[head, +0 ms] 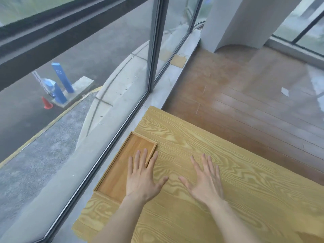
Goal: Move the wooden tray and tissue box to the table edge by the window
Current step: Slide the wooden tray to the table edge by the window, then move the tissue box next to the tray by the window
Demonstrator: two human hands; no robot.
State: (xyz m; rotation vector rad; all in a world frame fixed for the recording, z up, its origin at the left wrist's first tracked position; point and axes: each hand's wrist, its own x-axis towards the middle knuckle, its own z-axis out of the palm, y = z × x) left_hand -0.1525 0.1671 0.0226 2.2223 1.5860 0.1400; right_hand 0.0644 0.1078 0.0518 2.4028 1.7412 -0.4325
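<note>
A shallow rectangular wooden tray lies on the light wooden table, along the table's left edge beside the window. My left hand is flat with fingers spread, resting partly over the tray's right rim and inner floor. Flat and spread as well, my right hand hovers over or rests on bare tabletop to the right of the tray, holding nothing. No tissue box is in view.
A large window with a grey frame and a concrete sill runs along the table's left side. Brown wood floor lies beyond the table's far edge, with a white pillar at the back.
</note>
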